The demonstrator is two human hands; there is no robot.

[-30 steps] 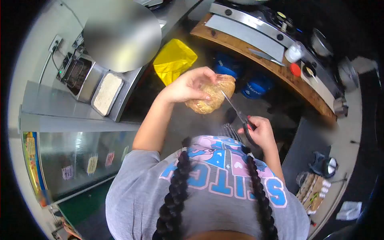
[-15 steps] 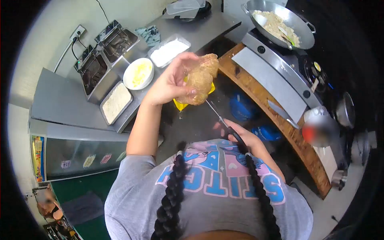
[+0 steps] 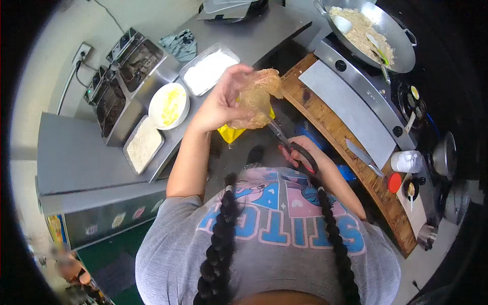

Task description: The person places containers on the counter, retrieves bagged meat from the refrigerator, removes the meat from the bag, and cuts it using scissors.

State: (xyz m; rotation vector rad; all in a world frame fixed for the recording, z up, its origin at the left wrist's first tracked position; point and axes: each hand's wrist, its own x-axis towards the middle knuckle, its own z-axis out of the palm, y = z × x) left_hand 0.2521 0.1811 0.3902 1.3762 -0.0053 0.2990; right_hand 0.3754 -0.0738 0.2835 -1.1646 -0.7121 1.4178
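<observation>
The brownish food piece [image 3: 258,99] is held in midair, clamped in the left hand [image 3: 217,105]; scissors [image 3: 279,133], gripped by the right hand [image 3: 310,147], are set at its lower edge. The left hand could be nicked if the piece slipped.

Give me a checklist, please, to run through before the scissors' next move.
1. Left hand grips the food piece: ok.
2. Right hand holds the scissors by the handles: ok.
3. Scissor tips clear of left fingers: cannot tell, tips hidden.
4. Food piece over the white bowl: not ok, bowl stands off left.
5. Knife out of both hands: ok, lying on the wooden counter.
</observation>
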